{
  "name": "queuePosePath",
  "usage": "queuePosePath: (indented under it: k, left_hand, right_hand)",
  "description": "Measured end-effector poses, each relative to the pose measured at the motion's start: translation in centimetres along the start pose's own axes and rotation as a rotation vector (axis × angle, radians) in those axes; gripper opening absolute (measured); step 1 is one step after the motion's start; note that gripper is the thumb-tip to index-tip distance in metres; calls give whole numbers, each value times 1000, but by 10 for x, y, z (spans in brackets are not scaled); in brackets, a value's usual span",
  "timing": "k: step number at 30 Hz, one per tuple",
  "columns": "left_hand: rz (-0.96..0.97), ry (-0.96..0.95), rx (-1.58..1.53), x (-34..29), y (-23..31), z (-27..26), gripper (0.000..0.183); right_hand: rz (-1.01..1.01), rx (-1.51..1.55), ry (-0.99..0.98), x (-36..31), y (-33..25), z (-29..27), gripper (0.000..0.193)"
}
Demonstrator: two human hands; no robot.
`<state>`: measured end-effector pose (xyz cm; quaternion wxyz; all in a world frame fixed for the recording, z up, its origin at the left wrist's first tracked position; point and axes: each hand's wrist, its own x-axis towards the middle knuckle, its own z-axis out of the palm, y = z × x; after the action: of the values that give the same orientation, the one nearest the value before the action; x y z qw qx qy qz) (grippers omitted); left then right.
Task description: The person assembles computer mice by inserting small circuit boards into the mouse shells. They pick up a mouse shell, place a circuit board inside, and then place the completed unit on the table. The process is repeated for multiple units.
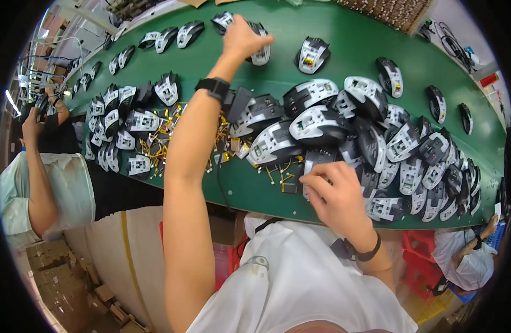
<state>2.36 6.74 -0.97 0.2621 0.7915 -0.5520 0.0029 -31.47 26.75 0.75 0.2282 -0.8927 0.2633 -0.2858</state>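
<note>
My left hand (244,40) is stretched to the far side of the green table, closed over a black-and-white computer mouse (261,54) with an opened shell. The thumb lies across its right side; the other fingertips are hidden. Another mouse (221,21) lies just beyond the fingers. Close to the table's front edge, my right hand (340,191) hovers at the pile, fingers loosely bent and apart, nothing visible between them. Partly beneath it is a grey-and-white mouse (317,157); contact is unclear. Wired battery packs (225,156) with yellow tape lie left of it.
Opened mice (413,169) are heaped to the right, with another heap (114,114) at left. Single mice (190,33) line the far side. A woven box (386,14) stands at the back. Co-workers sit at left (56,188) and right (466,252). Red crates (419,261) are below.
</note>
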Motion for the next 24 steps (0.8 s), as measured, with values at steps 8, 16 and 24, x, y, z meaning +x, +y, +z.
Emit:
queuePosePath:
  k: [8,16,24]
  left_hand:
    - [-517,336,-1620,-171,-1,-143,46]
    - [-544,355,-2171,-317,-37,-110,57]
    - [-714,227,-2162,-344,-26,-87,61]
  right_hand:
    - [-103,-117,-51,23,-9,45,15]
    - [-93,-246,-129,31,-16,68,22]
    - [241,275,11,48,-22,29,14]
